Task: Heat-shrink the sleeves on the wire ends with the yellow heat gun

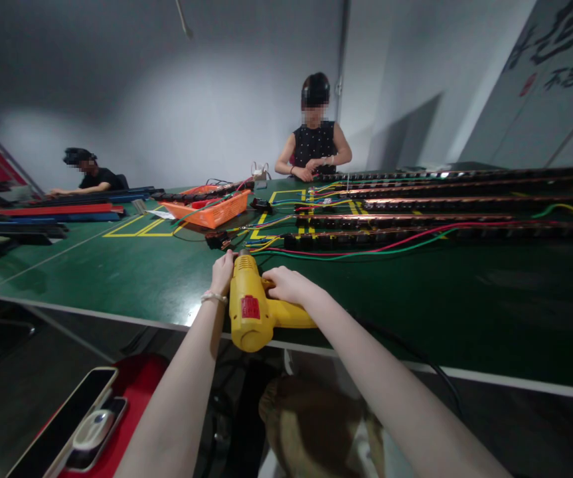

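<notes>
Heat gun (252, 320) gripped by right hand (287, 284), grasp of left hand (223, 271) unclear, strip (205, 194) across orange basket (222, 212)

I get one head-worn view, facing forward and down over the glossy green desk (465, 312), pale grey wall (166, 119) beyond.

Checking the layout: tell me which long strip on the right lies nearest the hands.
The front strip, a red wire and green wire along its near side; the others lie behind.
</notes>
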Demonstrator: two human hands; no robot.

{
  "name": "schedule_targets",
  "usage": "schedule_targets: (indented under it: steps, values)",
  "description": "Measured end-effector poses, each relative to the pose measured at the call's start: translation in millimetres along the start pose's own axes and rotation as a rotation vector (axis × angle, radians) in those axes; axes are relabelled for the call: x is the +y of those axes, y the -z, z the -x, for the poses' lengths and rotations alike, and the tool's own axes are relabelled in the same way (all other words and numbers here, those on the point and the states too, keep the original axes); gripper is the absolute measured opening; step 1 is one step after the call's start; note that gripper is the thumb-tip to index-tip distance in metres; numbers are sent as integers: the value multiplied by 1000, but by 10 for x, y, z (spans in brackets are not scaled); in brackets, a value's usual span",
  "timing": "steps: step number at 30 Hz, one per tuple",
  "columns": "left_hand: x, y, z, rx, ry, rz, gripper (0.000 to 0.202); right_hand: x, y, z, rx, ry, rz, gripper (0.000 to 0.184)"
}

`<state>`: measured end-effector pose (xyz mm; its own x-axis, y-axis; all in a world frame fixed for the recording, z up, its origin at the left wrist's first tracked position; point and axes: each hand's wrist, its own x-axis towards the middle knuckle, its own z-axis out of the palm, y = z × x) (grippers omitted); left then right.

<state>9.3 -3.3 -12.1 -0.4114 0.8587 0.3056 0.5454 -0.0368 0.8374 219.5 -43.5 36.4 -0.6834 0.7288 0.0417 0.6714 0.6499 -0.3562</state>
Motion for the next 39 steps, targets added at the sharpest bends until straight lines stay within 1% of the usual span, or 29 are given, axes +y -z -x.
schedule_targets:
  steps: [7, 10, 15, 20, 25, 29, 33, 39]
  values:
    - [-56, -5, -32, -26, -71, 27, 34, 44, 27, 3, -30, 14, -25, 21]
    - [-77, -9, -44, -23, -87, 20, 30, 57, 22, 3, -29, 20, -34, 21]
    - [-130, -50, -57, -22, -117, 22, 29, 141, 55, 29, -41, 9, -71, 21]
    - [-158, -88, -61, -26, -89, 85, 31, 340, 94, 62, -43, 4, -120, 18]
    - [-129, -77, -37, -25, -75, 104, 30, 553, 136, 83, -11, -40, -158, 23]
    - [-123, -69, -37, -33, -51, 114, 29, 672, 194, 92, 13, -82, -175, 27]
    - [-120, -67, -43, -43, -23, 119, 29, 728, 237, 107, 36, -124, -168, 28]
    - [-61, -49, -1, -46, -54, 123, 29, 719, 233, 122, 68, -148, -130, 30]
